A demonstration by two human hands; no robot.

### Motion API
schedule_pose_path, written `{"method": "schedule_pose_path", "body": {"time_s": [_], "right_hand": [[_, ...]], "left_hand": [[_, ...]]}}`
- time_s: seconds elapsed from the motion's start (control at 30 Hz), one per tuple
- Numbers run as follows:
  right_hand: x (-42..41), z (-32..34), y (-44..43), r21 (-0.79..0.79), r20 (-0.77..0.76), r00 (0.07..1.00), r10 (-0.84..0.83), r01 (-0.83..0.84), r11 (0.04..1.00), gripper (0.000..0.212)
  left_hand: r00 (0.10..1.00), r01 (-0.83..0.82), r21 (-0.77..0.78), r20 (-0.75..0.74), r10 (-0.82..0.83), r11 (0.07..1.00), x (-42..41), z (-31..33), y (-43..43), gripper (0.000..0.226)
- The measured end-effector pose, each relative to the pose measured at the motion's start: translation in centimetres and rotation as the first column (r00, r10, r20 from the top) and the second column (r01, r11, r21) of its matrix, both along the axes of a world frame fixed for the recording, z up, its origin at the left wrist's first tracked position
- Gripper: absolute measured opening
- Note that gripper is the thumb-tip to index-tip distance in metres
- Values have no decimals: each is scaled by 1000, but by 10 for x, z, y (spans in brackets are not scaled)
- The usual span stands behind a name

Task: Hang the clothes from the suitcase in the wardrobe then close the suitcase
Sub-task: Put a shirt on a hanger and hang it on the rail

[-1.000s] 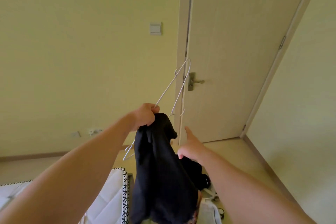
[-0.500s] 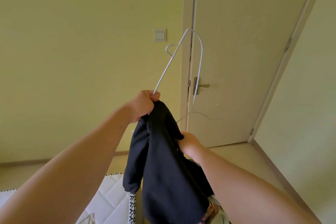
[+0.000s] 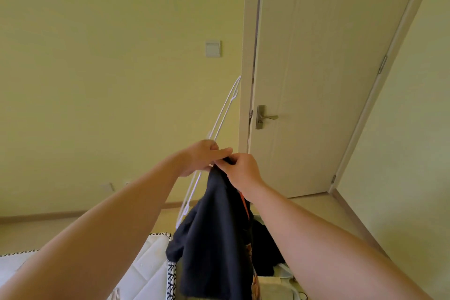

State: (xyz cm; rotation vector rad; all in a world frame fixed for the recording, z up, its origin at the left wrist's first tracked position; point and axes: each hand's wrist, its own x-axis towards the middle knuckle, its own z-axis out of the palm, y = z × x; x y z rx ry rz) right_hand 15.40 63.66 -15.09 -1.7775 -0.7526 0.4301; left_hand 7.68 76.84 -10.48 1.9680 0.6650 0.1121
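Note:
A dark navy garment (image 3: 214, 238) hangs in front of me from both hands. My left hand (image 3: 202, 158) grips a white wire hanger (image 3: 225, 109), which stands on end and runs from above the hand down past it. My right hand (image 3: 241, 169) pinches the top edge of the garment right beside the left hand. An orange strip shows along the garment's right side. More clothes (image 3: 265, 263) lie low between my arms; whether they are in the suitcase I cannot tell. The wardrobe is out of view.
A white quilted mattress (image 3: 146, 273) with a black-and-white patterned edge lies at the lower left. A shut pale door (image 3: 316, 80) with a metal handle (image 3: 264, 117) stands ahead on the right. A light switch (image 3: 213, 48) is on the yellow wall.
The hanger has swung from wide open near the door to edge-on, left of the door frame. My right hand rose from the garment's side to its top edge, beside my left hand.

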Motion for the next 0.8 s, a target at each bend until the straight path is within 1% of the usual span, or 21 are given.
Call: {"method": "schedule_pose_path", "body": {"time_s": [0.03, 0.07, 0.13, 0.2, 0.23, 0.3, 0.33, 0.43, 0.53, 0.6, 0.63, 0.67, 0.7, 0.73, 0.8], "right_hand": [[0, 5, 1, 5, -24, 1000, -9, 9, 1000, 35], [2, 7, 0, 1, -31, 999, -5, 5, 1000, 30], [6, 9, 0, -23, -32, 999, 17, -18, 1000, 22], [7, 7, -1, -15, -55, 998, 18, -18, 1000, 22], [8, 4, -2, -4, -74, 997, -1, 1, 1000, 26], [10, -2, -6, -5, -119, 992, -40, 39, 999, 45], [12, -6, -11, -15, -143, 989, -31, 30, 999, 52], [19, -12, -26, -44, -235, 969, 73, -85, 995, 54], [28, -23, -41, -127, -259, 955, 141, -179, 976, 55], [31, -34, -51, -204, -275, 951, 143, -203, 958, 53], [31, -40, -56, -273, -263, 953, 147, -220, 936, 46], [30, -47, -62, -374, -222, 963, 154, -230, 898, 36], [29, -55, -68, -464, -172, 974, 149, -213, 860, 28], [29, -65, -71, -526, -120, 985, 125, -170, 833, 25], [26, -78, -74, -577, -84, 996, 43, -84, 812, 24]], "left_hand": [[1000, -2, -9, 10, 2, 1000, 1, -3, -3, 53], [1000, 0, 31, 8, 0, 1000, 3, -5, -5, 56], [999, 33, 103, -30, -30, 994, 6, -7, -8, 50], [996, 60, 156, -72, -49, 986, 11, -6, -12, 44], [996, 60, 202, -79, -45, 978, 14, -6, -13, 42], [996, 60, 295, -85, -37, 953, 19, -4, -15, 38], [994, 74, 309, -94, -47, 948, 21, -6, -15, 35], [995, 98, 293, -61, -84, 951, 26, -7, -18, 33], [996, 72, 274, 21, -81, 959, 32, -7, -21, 36], [994, 49, 248, 81, -71, 968, 35, -4, -23, 37], [991, 26, 236, 119, -55, 971, 36, -1, -23, 37], [987, -1, 227, 155, -36, 974, 37, 3, -22, 38], [981, -30, 222, 192, -13, 975, 37, 7, -20, 38], [975, -58, 221, 222, 7, 974, 36, 13, -17, 39], [969, -77, 224, 248, 20, 972, 34, 22, -10, 40]]}}
